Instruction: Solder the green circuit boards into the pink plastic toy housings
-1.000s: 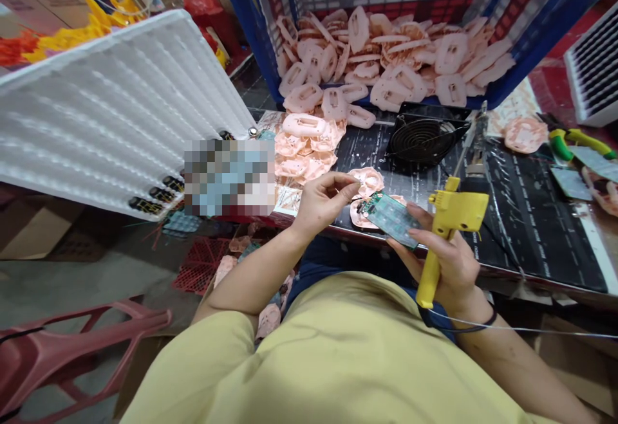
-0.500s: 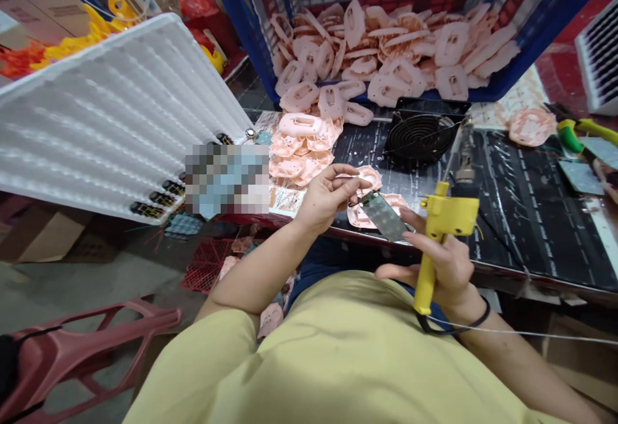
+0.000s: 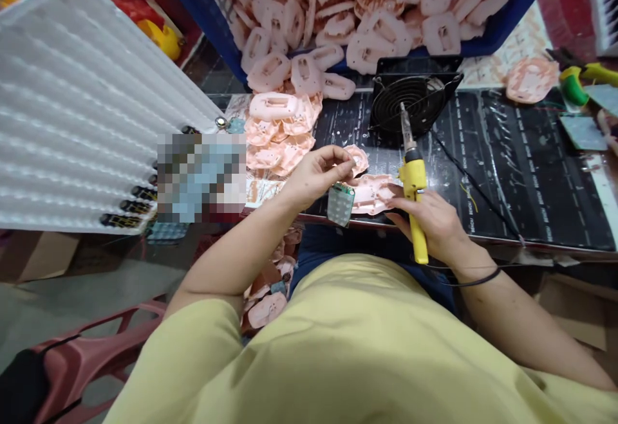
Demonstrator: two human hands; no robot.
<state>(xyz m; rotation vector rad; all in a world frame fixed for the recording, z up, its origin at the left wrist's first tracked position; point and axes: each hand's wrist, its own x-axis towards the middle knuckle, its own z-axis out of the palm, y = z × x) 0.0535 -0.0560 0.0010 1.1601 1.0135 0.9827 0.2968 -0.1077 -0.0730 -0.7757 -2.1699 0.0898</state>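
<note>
My left hand [image 3: 324, 176] is closed in a pinch over the bench edge, and a small green circuit board [image 3: 340, 205] with a grey face hangs just below its fingers. What exactly the fingertips grip on the board is hidden. My right hand [image 3: 429, 221] is wrapped round a yellow soldering gun [image 3: 414, 183], whose metal tip points away from me towards the fan. Its outstretched fingers also reach the edge of a pink plastic shell [image 3: 371, 193], lying open side up. Behind that lies a smaller pink ring-shaped part [image 3: 357, 160], close to my left fingertips.
A black fan [image 3: 410, 105] stands behind the soldering gun. Pink shells [image 3: 275, 107] are stacked to the left, in front of a blue crate [image 3: 502, 41] full of more. A white ribbed foam tray [image 3: 96, 109] leans at far left. Green-and-yellow pliers [image 3: 573, 85] lie at right.
The circuit board has swung away from my right fingers and now hangs under my left hand. My right hand has moved to the pink shell, the soldering gun tipping away. The view has shifted.
</note>
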